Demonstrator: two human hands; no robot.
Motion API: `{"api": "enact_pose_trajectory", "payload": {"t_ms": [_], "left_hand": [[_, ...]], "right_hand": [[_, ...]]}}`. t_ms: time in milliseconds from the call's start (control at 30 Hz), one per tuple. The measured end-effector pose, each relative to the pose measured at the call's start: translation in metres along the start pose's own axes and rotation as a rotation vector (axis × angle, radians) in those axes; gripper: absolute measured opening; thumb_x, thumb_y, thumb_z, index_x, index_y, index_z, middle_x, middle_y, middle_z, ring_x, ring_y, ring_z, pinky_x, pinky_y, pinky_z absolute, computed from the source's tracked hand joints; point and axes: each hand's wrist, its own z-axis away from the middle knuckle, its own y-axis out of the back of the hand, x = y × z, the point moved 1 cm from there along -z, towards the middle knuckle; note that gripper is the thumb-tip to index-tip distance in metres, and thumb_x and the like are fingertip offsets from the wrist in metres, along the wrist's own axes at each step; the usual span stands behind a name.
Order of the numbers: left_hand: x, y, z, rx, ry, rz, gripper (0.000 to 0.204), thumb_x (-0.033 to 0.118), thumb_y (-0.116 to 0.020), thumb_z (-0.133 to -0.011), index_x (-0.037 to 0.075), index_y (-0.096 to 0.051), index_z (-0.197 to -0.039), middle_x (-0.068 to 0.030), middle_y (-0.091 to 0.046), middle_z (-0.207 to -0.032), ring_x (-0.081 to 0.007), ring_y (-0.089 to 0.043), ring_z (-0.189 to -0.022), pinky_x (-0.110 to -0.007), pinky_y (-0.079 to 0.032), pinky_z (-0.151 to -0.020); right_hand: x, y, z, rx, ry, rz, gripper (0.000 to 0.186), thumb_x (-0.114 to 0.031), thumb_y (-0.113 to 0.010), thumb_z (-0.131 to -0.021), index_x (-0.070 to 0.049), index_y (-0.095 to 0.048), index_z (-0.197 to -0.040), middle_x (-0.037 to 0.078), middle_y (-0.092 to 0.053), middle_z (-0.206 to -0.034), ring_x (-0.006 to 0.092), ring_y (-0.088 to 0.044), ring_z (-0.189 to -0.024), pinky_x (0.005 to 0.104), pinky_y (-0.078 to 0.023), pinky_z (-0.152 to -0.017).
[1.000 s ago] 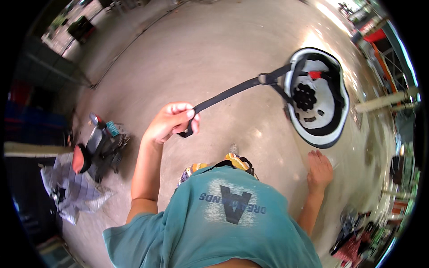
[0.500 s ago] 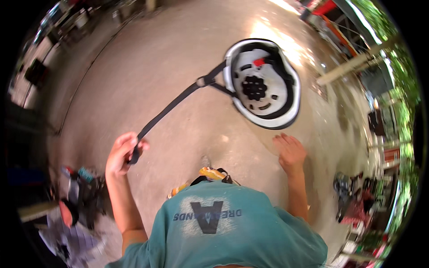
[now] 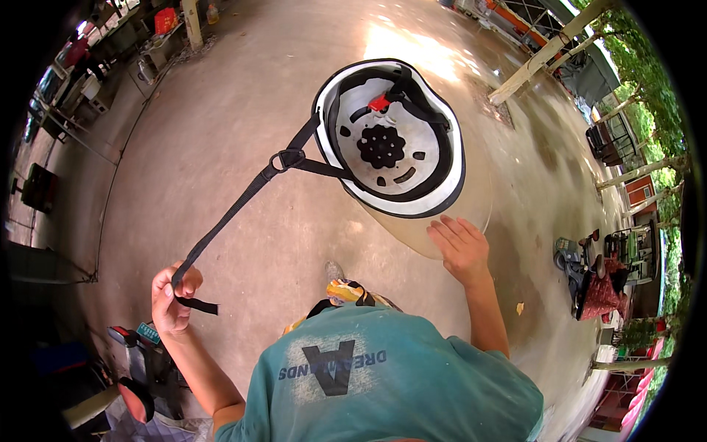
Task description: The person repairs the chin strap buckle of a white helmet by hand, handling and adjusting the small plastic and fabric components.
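An upturned helmet [image 3: 449, 184] shows its white lining, with a black round pad and a red buckle piece inside. Its clear visor [image 3: 401, 230] juts out on the near side. My right hand [image 3: 464, 254] is at the visor's near edge, fingers together over it and thumb hidden, apparently gripping it. From the helmet's left side, two black straps meet at a slider and run on as one chin strap [image 3: 228, 214]. Pinched in my left hand [image 3: 173, 298], the strap is drawn straight, its loose end hanging past the fingers.
Concrete floor [image 3: 221, 110] lies beneath, with a sunlit patch at the far side. Wooden posts [image 3: 541, 59] and trees line the right. A scooter-like vehicle [image 3: 143, 368] stands near on the left, another vehicle [image 3: 596, 283] on the right. Cluttered benches [image 3: 158, 44] are at the far left.
The helmet has shifted left in view and the visor shows more plainly. My left hand has moved left and down, with the strap still pinched. My right hand now overlaps the visor.
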Motion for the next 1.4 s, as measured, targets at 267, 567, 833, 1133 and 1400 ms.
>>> {"api": "enact_pose_trajectory", "payload": {"t_ms": [267, 567, 833, 1133, 1400], "left_hand": [[0.015, -0.018, 0.006, -0.039, -0.156, 0.100, 0.035, 0.034, -0.067, -0.089, 0.016, -0.049, -0.066, -0.0009, -0.053, -0.069, -0.0127, -0.042, -0.063, -0.031, -0.029, -0.062], [0.022, -0.041, 0.017, -0.012, -0.248, 0.414, 0.033, 0.021, -0.065, -0.093, 0.017, -0.048, -0.064, 0.0011, -0.049, -0.074, -0.0113, -0.045, -0.069, -0.029, -0.032, -0.071], [0.017, -0.044, 0.018, 0.021, -0.334, 0.478, 0.033, 0.021, -0.063, -0.094, 0.018, -0.049, -0.064, 0.0021, -0.048, -0.074, -0.0102, -0.047, -0.068, -0.029, -0.034, -0.070], [0.017, -0.038, 0.026, 0.159, -0.393, 0.590, 0.031, 0.019, -0.065, -0.093, 0.016, -0.050, -0.065, 0.0009, -0.049, -0.081, -0.0138, -0.049, -0.081, -0.034, -0.038, -0.085], [0.033, -0.067, 0.008, 0.182, -0.658, 0.672, 0.035, 0.007, -0.066, -0.088, 0.015, -0.041, -0.064, 0.0009, -0.051, -0.075, -0.0152, -0.056, -0.089, -0.052, -0.020, -0.121]], "right_hand": [[0.004, 0.007, 0.001, 0.007, 0.017, -0.021, 0.032, -0.003, -0.061, -0.071, -0.010, -0.070, -0.100, 0.001, -0.071, -0.101, 0.0195, -0.066, -0.101, 0.0361, -0.048, -0.092], [0.011, 0.011, 0.002, 0.032, 0.051, -0.033, 0.030, -0.004, -0.061, -0.072, -0.010, -0.070, -0.100, 0.002, -0.071, -0.102, 0.0205, -0.067, -0.101, 0.0363, -0.049, -0.091], [0.016, 0.008, 0.001, 0.049, 0.076, -0.050, 0.027, -0.005, -0.061, -0.073, -0.010, -0.070, -0.098, 0.002, -0.071, -0.101, 0.0209, -0.068, -0.100, 0.0365, -0.050, -0.091], [0.013, 0.004, -0.006, 0.070, 0.102, -0.059, 0.026, -0.004, -0.062, -0.074, -0.010, -0.070, -0.098, 0.002, -0.071, -0.099, 0.0208, -0.068, -0.099, 0.0363, -0.049, -0.090], [0.017, 0.002, -0.013, 0.081, 0.142, -0.080, 0.025, -0.004, -0.061, -0.075, -0.010, -0.070, -0.098, 0.002, -0.072, -0.099, 0.0207, -0.068, -0.099, 0.0367, -0.050, -0.090]]}}
